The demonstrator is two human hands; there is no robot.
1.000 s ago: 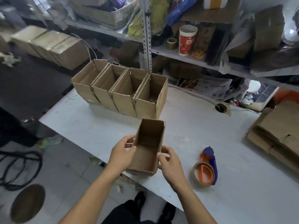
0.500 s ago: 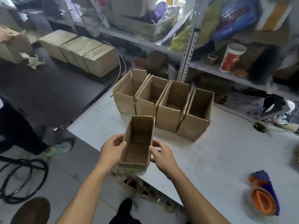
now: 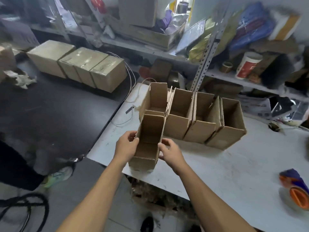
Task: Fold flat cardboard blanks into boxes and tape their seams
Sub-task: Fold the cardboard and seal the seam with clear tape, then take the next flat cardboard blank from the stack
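Boxes, sealed (image 3: 78, 64): three taped cartons are sitting in a row on the dark table (image 3: 50, 111) at about ten o'clock from the hands.
Paper scrap (image 3: 20, 78): lying crumpled on the dark table, at nine o'clock from the sealed cartons.
Left hand (image 3: 127, 146): gripping the left wall of the open box, thumb curling over the rim, fingers wrapping the outside.
Open box (image 3: 148, 143): standing upright, top open, at the near edge of the white table (image 3: 217, 168), held between both hands.
Right hand (image 3: 169, 152): gripping the right wall of the same box, thumb lying at the rim, fingers curling against the outside.
Row of boxes (image 3: 192, 118): four open boxes are standing side by side, touching, at twelve to one o'clock from the held box; the leftmost is sitting just behind it.
Shelf (image 3: 242, 79): a red and white cup (image 3: 248, 65) is standing at two o'clock, beside a tape roll (image 3: 226, 66).
Tape dispenser (image 3: 296, 190): lying on the white table at three o'clock, well apart from the hands, blurred.
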